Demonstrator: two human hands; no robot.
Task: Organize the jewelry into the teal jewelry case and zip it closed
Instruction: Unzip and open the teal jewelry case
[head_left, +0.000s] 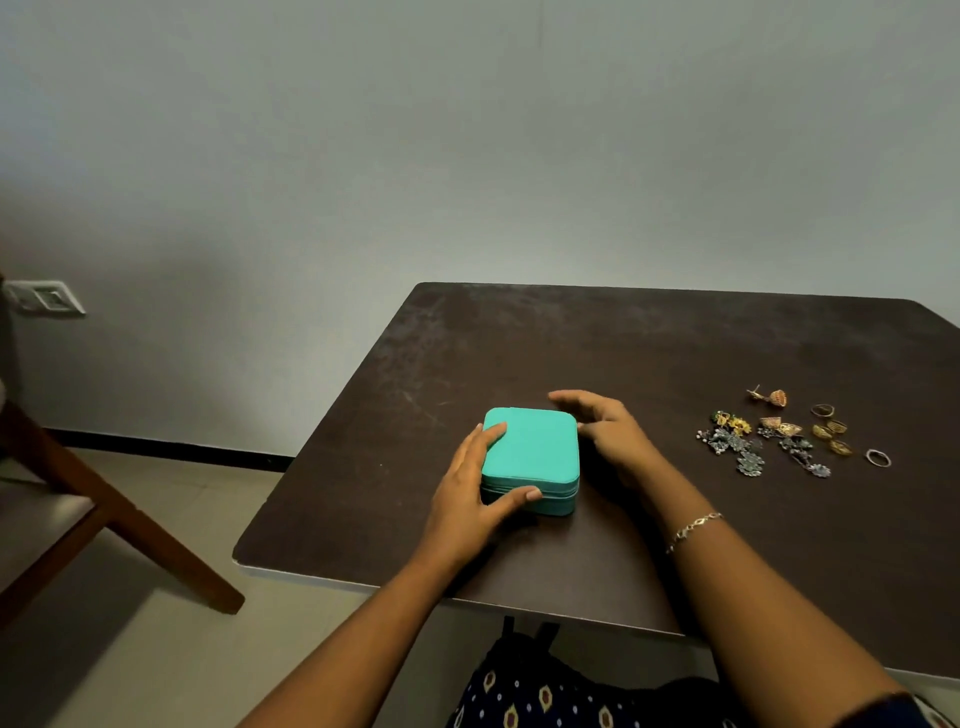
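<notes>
Left hand (467, 488) braces the closed teal case (532, 447) flat-fingered; right hand (605, 428), loosely open beside it, is nearer the jewelry (779, 436) at right.

Nothing readable here tbh: no text, logo or number on the plain teal zipped case (530, 452) or the dark brown worktop (675, 358).

Matt, smooth teal case (530, 452); table (675, 353) was dark, matt, scuffed; jewelry (779, 436) at right looked metal, glinting.
</notes>
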